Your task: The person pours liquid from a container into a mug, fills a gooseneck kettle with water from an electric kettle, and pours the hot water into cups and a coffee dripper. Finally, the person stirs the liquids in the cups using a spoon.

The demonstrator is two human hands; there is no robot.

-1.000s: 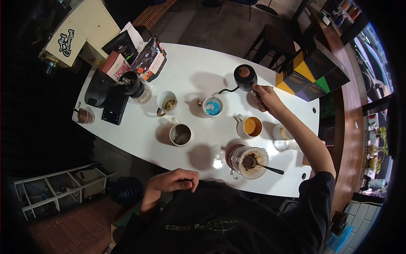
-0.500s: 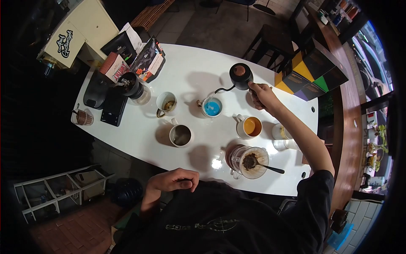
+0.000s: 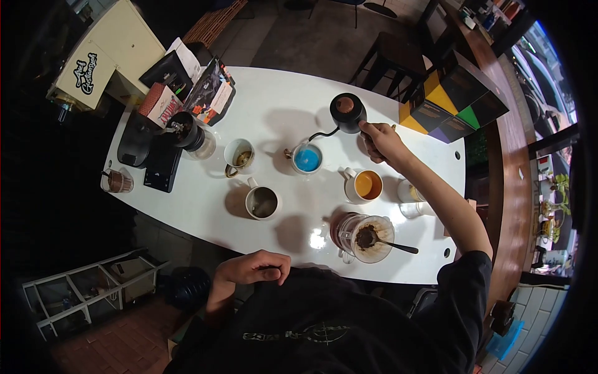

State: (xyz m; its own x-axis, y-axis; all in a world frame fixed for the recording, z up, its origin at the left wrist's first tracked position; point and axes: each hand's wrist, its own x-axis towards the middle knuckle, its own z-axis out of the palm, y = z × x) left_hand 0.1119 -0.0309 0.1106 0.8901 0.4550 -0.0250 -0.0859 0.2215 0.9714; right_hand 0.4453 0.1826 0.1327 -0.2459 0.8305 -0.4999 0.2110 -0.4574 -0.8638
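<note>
My right hand (image 3: 382, 144) grips the handle of a black gooseneck kettle (image 3: 347, 113), whose spout tip points at the rim of a cup with blue inside (image 3: 308, 159). My left hand (image 3: 263, 268) is curled closed in front of my body, below the table's near edge; nothing shows in it. Around the blue cup stand a cup with brown residue (image 3: 240, 156), a white mug with a dark inside (image 3: 262, 203) and a mug with an orange inside (image 3: 365, 186). A dripper (image 3: 374, 239) with coffee grounds and a black spoon sits nearer me.
A grinder (image 3: 189, 132), a black scale (image 3: 163, 171), coffee bags (image 3: 208, 93) and a glass of brown liquid (image 3: 118, 181) stand at the left of the white table (image 3: 274, 90). Coloured boxes (image 3: 453, 100) are at the right, and a glass vessel (image 3: 411, 191) is near my right forearm.
My right hand and the kettle have moved slightly left, with the spout now closer to the blue cup. The blue inside looks more even. The view has shifted a little.
</note>
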